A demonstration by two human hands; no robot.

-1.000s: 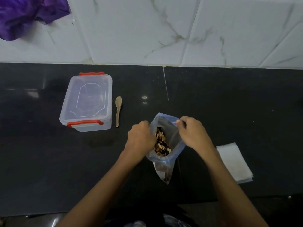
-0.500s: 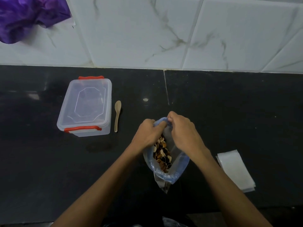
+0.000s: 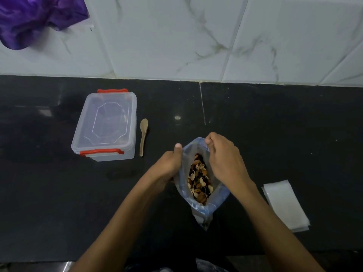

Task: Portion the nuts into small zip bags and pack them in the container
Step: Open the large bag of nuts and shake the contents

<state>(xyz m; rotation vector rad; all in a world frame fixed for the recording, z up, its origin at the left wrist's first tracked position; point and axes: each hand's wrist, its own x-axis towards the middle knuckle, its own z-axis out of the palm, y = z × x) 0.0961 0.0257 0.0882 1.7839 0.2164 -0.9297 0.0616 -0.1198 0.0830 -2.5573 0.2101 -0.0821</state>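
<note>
Now bag (image 3: 204,210) clear, blue-edged, mouth open, mixed nuts (image 3: 199,178) inside.

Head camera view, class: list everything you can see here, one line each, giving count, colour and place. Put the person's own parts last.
large zip bag: one, clear with a blue tint, front centre of the countertop, mouth held open
mixed nuts: many, brown, cream and dark, inside the large zip bag
container: one, clear with red latches, lid on, left on the countertop
spoon: one, tan, lying just right of the container
small zip bags: a flat stack, count unclear, clear-white, right front
countertop: one, black
wall tiles: white, marbled, behind the countertop
cloth: one, purple, top left corner
left hand: one, grips the bag's left rim
right hand: one, grips the bag's right rim
</note>
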